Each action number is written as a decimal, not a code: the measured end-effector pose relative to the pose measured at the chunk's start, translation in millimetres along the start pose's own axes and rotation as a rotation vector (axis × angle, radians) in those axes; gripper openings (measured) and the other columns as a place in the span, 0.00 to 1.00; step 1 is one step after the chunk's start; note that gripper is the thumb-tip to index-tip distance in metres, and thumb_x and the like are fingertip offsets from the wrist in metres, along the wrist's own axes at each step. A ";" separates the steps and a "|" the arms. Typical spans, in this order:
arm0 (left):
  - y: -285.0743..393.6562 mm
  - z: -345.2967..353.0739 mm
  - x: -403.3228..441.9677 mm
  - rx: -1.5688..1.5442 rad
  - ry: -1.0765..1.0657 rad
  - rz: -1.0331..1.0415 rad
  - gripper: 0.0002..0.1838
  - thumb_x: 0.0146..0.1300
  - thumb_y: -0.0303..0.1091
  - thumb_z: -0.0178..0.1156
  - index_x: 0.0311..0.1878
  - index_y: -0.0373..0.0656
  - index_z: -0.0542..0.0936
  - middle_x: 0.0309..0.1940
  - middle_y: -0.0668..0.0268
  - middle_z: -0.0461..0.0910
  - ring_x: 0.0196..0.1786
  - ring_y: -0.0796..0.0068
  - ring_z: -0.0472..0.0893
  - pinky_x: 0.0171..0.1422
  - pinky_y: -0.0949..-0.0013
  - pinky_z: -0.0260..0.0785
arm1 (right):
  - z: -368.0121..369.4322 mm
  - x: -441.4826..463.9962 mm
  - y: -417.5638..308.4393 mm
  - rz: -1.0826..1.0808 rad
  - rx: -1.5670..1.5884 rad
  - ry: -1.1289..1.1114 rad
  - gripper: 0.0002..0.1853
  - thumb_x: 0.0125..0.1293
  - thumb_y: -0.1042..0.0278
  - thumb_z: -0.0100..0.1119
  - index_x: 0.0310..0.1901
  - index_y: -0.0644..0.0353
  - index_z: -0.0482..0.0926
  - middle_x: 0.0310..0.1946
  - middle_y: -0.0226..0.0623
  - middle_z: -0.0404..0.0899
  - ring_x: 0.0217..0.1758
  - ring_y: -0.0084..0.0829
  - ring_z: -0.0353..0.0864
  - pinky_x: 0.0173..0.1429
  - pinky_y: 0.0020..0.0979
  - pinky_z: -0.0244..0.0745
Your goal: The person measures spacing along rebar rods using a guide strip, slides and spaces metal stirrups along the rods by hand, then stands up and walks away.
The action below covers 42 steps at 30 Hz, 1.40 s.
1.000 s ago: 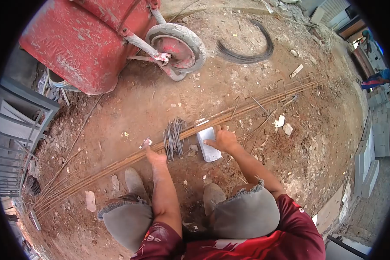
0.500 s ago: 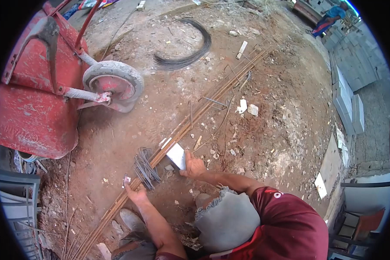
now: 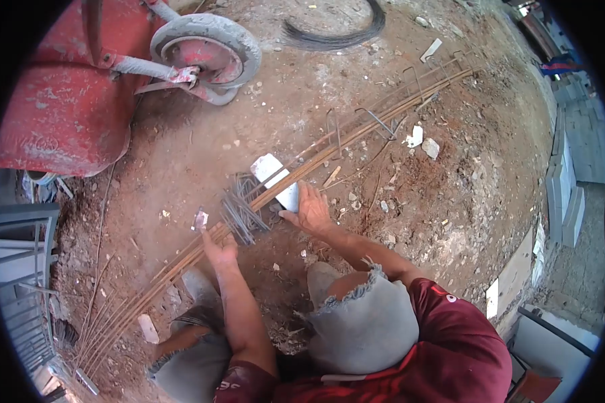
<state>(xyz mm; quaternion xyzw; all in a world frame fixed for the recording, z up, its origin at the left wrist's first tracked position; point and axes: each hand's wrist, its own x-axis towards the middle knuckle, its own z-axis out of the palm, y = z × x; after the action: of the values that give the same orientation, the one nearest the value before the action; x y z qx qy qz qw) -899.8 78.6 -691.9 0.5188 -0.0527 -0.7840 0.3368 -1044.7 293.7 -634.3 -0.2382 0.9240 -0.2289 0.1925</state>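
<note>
A bundle of long, rust-brown steel rods (image 3: 356, 138) runs diagonally across the dirt. My left hand (image 3: 220, 247) is closed around the rods near their lower part, its fingers partly hidden. My right hand (image 3: 312, 209) grips the near end of a white block (image 3: 267, 165), thumb on one side and fingers on the other. The block lies crosswise beneath the rods and sticks out on both sides. Between my hands, a pile of bent grey steel stirrups (image 3: 243, 207) sits around the rods. Farther up, several single stirrups (image 3: 376, 123) stand on the bundle.
A red wheelbarrow (image 3: 67, 114) lies tipped at the left, its wheel (image 3: 205, 55) toward the rods. A coil of dark wire (image 3: 336, 46) is at the top. Grey blocks (image 3: 563, 195) stand along the right side. White rubble pieces (image 3: 415, 137) dot the dirt.
My right hand has pushed the white block farther under the rods, so its far end now shows beyond them. My left hand stays on the rods. The camera view has shifted downward.
</note>
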 end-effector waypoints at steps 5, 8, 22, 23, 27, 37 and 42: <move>-18.7 31.0 -41.2 0.364 0.128 -0.015 0.49 0.58 0.67 0.57 0.73 0.44 0.54 0.71 0.60 0.54 0.72 0.57 0.56 0.73 0.50 0.51 | -14.5 6.6 -10.6 -0.209 -0.038 0.280 0.36 0.55 0.46 0.65 0.57 0.65 0.67 0.53 0.49 0.68 0.55 0.47 0.67 0.56 0.51 0.60; -38.6 27.4 -53.7 0.723 0.160 0.150 0.48 0.56 0.69 0.58 0.67 0.38 0.65 0.64 0.57 0.67 0.65 0.63 0.67 0.68 0.55 0.59 | -24.2 15.7 -25.6 -0.334 -0.091 0.282 0.30 0.57 0.50 0.64 0.54 0.62 0.71 0.50 0.46 0.69 0.54 0.46 0.67 0.56 0.48 0.60; -23.3 11.5 -71.1 1.214 -0.020 0.379 0.27 0.63 0.54 0.60 0.35 0.32 0.82 0.25 0.64 0.77 0.28 0.74 0.74 0.34 0.67 0.68 | 65.1 5.9 -45.0 -0.123 0.431 -0.292 0.25 0.64 0.50 0.54 0.53 0.64 0.71 0.46 0.57 0.77 0.53 0.55 0.76 0.57 0.47 0.72; -19.2 3.4 -62.7 1.120 0.046 0.365 0.25 0.63 0.52 0.60 0.33 0.33 0.82 0.23 0.65 0.76 0.26 0.76 0.73 0.30 0.68 0.66 | 81.8 14.5 -36.4 -0.105 0.351 -0.376 0.27 0.65 0.48 0.52 0.57 0.62 0.70 0.47 0.59 0.77 0.54 0.54 0.75 0.57 0.46 0.71; 27.2 -7.2 -49.5 0.740 0.337 0.459 0.19 0.65 0.48 0.59 0.27 0.41 0.78 0.21 0.68 0.74 0.22 0.79 0.70 0.24 0.70 0.64 | 61.2 20.8 -55.1 -0.032 0.264 -0.525 0.29 0.66 0.47 0.50 0.56 0.67 0.69 0.45 0.58 0.78 0.54 0.55 0.76 0.58 0.46 0.71; 66.2 -21.0 -41.8 1.533 0.768 1.178 0.25 0.65 0.48 0.57 0.58 0.40 0.75 0.44 0.52 0.77 0.45 0.52 0.75 0.49 0.51 0.66 | 45.3 19.6 -73.8 0.337 1.032 -0.405 0.20 0.64 0.54 0.60 0.29 0.67 0.71 0.16 0.34 0.71 0.21 0.25 0.71 0.28 0.30 0.69; 19.3 46.6 -65.0 1.637 -0.125 1.304 0.24 0.63 0.45 0.58 0.57 0.40 0.75 0.46 0.50 0.74 0.53 0.51 0.72 0.56 0.48 0.61 | 64.2 25.9 -61.5 0.175 0.536 -0.298 0.22 0.57 0.52 0.65 0.30 0.68 0.76 0.22 0.47 0.78 0.28 0.42 0.80 0.35 0.40 0.75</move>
<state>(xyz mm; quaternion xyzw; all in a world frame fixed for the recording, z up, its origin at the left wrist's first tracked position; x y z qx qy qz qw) -914.9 89.3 -611.8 0.4179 -0.8538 -0.2007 0.2369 -1014.2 210.7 -661.7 -0.1294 0.8095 -0.4094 0.4005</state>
